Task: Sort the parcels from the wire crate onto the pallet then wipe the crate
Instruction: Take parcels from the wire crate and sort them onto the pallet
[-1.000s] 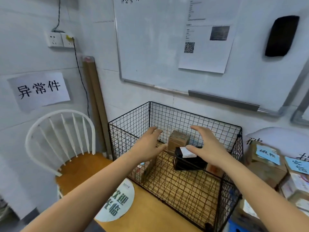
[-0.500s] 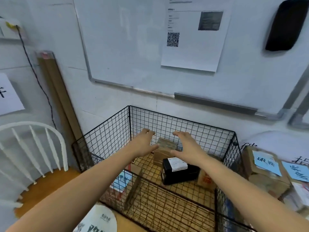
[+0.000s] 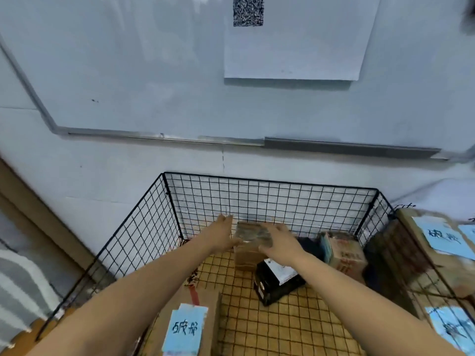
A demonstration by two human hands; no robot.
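The black wire crate (image 3: 270, 181) stands against the wall on a wooden surface. At its back sits a small brown taped parcel (image 3: 253, 238). My left hand (image 3: 221, 237) presses flat against the parcel's left side, and my right hand (image 3: 279, 244) grips its top right edge. The parcel still rests on the crate floor. Also inside the crate are a black box with a white label (image 3: 276, 282), a carton with red print (image 3: 344, 255) and a carton with a blue note (image 3: 190, 327) at the front left. No pallet is in view.
Cartons with blue notes (image 3: 442, 240) stand just outside the crate on the right. A white chair (image 3: 18, 281) is at the far left, beside a leaning cardboard tube (image 3: 28, 204). A whiteboard (image 3: 154, 73) hangs on the wall above the crate.
I have leaned closer over the crate. Both hands have reached further in and down, from above the parcels to the sides of the brown parcel at the back.
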